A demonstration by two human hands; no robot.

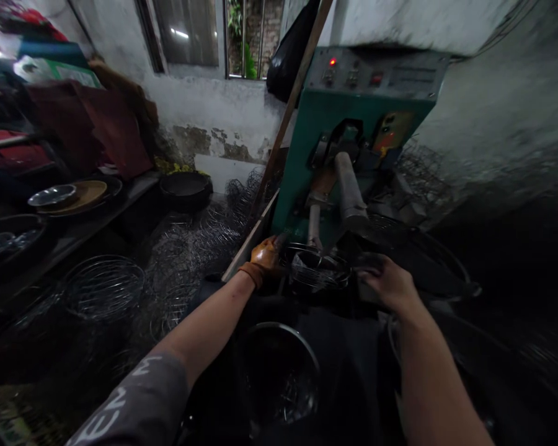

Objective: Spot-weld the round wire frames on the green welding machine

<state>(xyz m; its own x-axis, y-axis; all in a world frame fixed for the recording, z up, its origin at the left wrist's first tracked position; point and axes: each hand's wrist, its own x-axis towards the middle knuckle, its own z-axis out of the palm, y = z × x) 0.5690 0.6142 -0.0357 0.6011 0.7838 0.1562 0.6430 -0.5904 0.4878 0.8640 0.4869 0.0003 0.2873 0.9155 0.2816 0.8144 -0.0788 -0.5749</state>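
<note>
Down on the left, a wire pile [103,286] sits on the floor. Moving in, the gloved left hand [265,260] is closed around the left rim of the basket [316,272], which rests at the foot of the green machine [353,118], just below its roller [348,189]. Over on the right, the bare right hand [388,282] lies on the basket's right rim, fingers curled; gripping or only touching, the blur won't say.
</note>
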